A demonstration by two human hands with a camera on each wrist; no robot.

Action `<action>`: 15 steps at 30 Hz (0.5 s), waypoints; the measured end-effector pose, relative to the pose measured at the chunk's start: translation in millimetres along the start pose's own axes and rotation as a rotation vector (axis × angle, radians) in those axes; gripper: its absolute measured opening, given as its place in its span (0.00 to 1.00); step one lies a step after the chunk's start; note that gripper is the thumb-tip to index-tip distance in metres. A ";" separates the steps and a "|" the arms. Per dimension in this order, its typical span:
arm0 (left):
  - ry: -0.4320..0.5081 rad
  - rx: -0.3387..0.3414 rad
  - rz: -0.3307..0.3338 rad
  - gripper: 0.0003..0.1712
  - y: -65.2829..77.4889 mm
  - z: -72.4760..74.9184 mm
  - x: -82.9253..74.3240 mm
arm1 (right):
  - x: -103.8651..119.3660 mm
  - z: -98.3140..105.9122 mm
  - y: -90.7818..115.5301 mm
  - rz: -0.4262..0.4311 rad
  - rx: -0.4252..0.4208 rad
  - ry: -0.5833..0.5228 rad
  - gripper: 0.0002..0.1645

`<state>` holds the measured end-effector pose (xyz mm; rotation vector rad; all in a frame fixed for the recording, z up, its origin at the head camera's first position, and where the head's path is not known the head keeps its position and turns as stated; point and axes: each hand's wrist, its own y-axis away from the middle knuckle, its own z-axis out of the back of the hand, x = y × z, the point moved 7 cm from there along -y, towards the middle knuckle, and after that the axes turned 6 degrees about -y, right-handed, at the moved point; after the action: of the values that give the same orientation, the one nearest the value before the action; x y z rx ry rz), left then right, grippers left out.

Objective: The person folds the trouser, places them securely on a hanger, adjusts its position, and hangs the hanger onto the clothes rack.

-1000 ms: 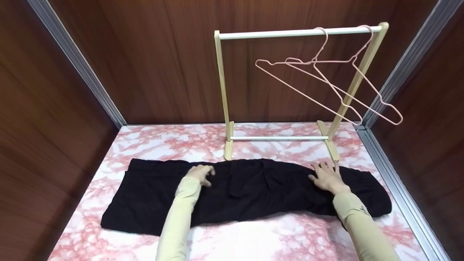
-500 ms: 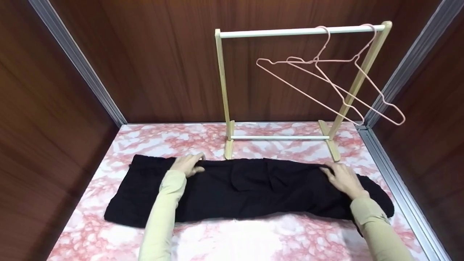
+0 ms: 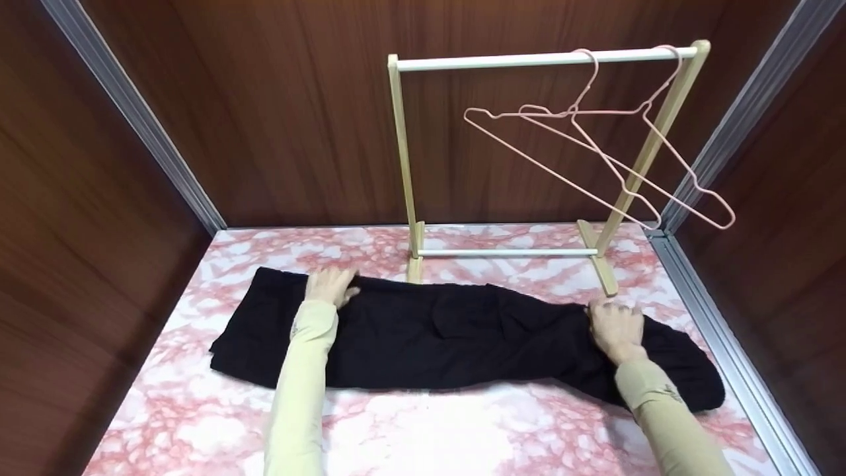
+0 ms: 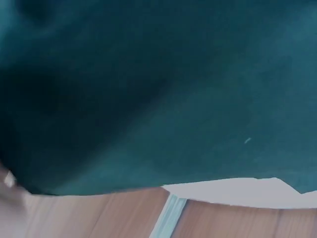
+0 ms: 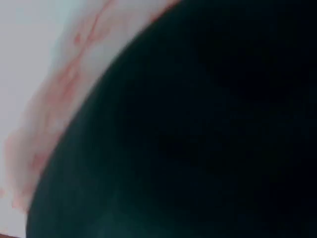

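Long black trousers (image 3: pixel 403 337) lie folded lengthwise across the table in the head view, with a flap-like patch near the middle. My left hand (image 3: pixel 329 288) grips their far edge towards the left end, thumb to the right. Towards the right end, my right hand (image 3: pixel 616 325) grips the far edge with curled fingertips. Dark cloth of the trousers (image 4: pixel 173 114) fills most of the left wrist view, with a blurred bit of hand at the lower left. In the right wrist view, the trousers (image 5: pixel 198 129) hide the fingers.
Behind the trousers stands a wooden clothes rack (image 3: pixel 404 158) with a white top rail. Two pink hangers (image 3: pixel 529 158) hang at its right side. Brown wood-look panels (image 3: pixel 297 119) enclose the pink-and-white marbled table (image 3: pixel 218 430) at the back and sides.
Both hands have gone from lying on the cloth to gripping its far edge. My left hand moved left and away; the trousers' left end shifted away and inward, their right end slightly nearer.
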<state>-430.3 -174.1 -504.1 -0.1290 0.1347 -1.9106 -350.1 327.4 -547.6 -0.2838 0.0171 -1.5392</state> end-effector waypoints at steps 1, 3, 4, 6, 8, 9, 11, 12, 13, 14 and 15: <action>0.003 0.027 -0.021 0.17 1.0 -5.1 -1.3 | 1.2 -3.4 2.2 -0.008 0.019 0.007 0.14; 0.058 0.108 -0.040 0.19 3.6 -19.0 -3.3 | 4.8 -7.5 6.8 -0.015 0.030 0.013 0.17; 0.102 0.157 -0.034 0.22 5.5 -26.5 -4.1 | 7.3 -8.6 9.0 -0.016 0.024 0.005 0.19; 0.172 0.252 -0.005 0.30 9.7 -41.0 -6.0 | 13.7 -8.6 13.3 -0.012 -0.015 -0.024 0.24; 0.196 0.334 0.038 0.40 14.4 -54.1 -7.4 | 21.2 -8.8 18.5 -0.013 -0.044 -0.063 0.26; 0.186 0.361 0.057 0.44 16.8 -58.9 -7.9 | 24.9 -10.1 21.9 -0.020 -0.038 -0.091 0.27; 0.147 0.396 0.088 0.49 20.5 -67.2 -8.2 | 30.2 -15.9 29.6 -0.040 0.010 -0.142 0.30; 0.120 0.399 0.095 0.50 21.6 -70.0 -8.4 | 31.3 -19.6 33.6 -0.054 0.045 -0.163 0.33; 0.093 0.401 0.105 0.51 22.7 -72.2 -8.1 | 31.4 -24.3 37.6 -0.066 0.085 -0.183 0.36; 0.068 0.395 0.117 0.50 23.6 -73.2 -7.5 | 30.5 -29.2 41.4 -0.081 0.125 -0.198 0.39; 0.041 0.384 0.126 0.49 24.3 -73.6 -7.0 | 28.9 -33.9 45.0 -0.090 0.162 -0.209 0.42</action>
<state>-416.9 -173.4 -580.8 0.1738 -0.1937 -1.7800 -311.3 293.4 -584.2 -0.3185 -0.2875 -1.5832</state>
